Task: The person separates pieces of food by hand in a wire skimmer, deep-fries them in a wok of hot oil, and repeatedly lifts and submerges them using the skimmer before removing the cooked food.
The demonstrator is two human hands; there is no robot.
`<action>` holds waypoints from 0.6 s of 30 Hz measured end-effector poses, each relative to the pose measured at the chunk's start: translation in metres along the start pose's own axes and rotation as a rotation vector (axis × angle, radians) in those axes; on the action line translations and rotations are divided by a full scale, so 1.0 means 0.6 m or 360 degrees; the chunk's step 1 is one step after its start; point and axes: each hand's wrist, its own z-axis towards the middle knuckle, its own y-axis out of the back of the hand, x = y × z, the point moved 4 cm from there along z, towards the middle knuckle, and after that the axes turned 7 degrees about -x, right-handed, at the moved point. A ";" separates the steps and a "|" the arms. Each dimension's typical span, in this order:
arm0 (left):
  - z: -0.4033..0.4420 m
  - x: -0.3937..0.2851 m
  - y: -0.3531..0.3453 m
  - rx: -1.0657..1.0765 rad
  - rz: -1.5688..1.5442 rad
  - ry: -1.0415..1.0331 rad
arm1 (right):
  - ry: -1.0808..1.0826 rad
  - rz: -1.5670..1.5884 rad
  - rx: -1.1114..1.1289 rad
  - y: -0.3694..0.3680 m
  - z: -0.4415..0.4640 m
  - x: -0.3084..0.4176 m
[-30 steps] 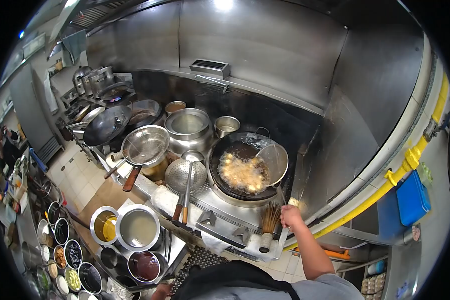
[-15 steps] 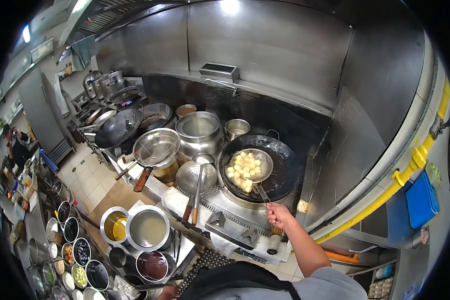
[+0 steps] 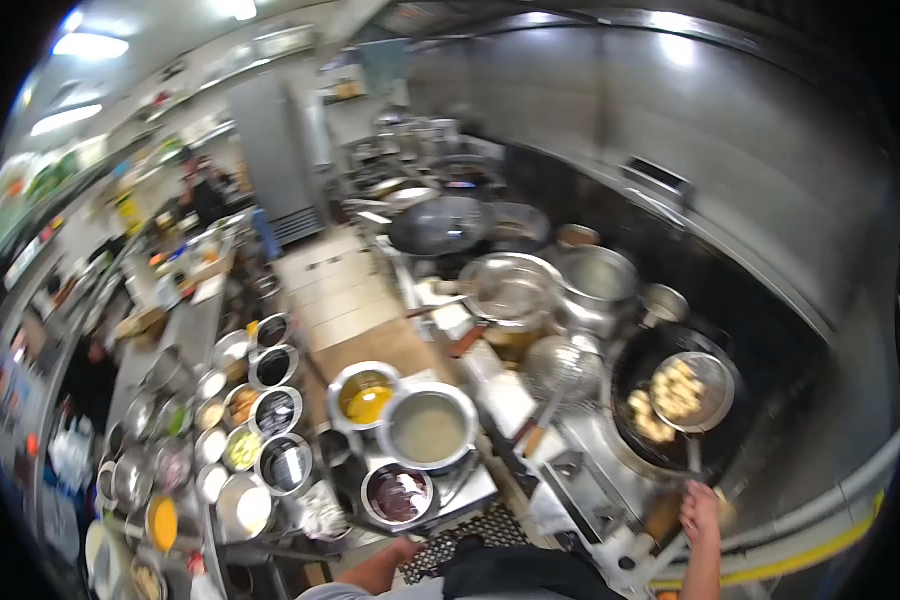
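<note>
My right hand (image 3: 701,508) is closed around the handle of a round strainer (image 3: 714,400). The strainer's bowl is over a dark wok (image 3: 630,362) on the stove. Pale yellow cubes (image 3: 677,388) lie in it, and more yellow pieces (image 3: 651,418) are in the wok beside its left edge. My left hand (image 3: 402,550) is low in the view, near the table edge and above a black perforated mat (image 3: 475,533). Its fingers are blurred, and I cannot make out anything in them.
Left of the wok are a perforated ladle (image 3: 558,368), a mesh strainer on a pot (image 3: 510,288) and a large pot (image 3: 598,272). Bowls of yellow liquid (image 3: 364,395), cloudy liquid (image 3: 427,425) and dark red sauce (image 3: 398,494) stand nearer. Several ingredient containers (image 3: 276,410) line the left counter. A person (image 3: 208,190) is farther back.
My view has swung left, so the stove appears farther right. The yellow pieces now form two groups, one in the strainer and one beside it. More of my left hand shows.
</note>
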 end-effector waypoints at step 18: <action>-0.142 0.047 0.006 -0.0050 -0.0201 -0.0003 | 0.1005 -0.1764 -0.0770 0.058 0.188 -0.039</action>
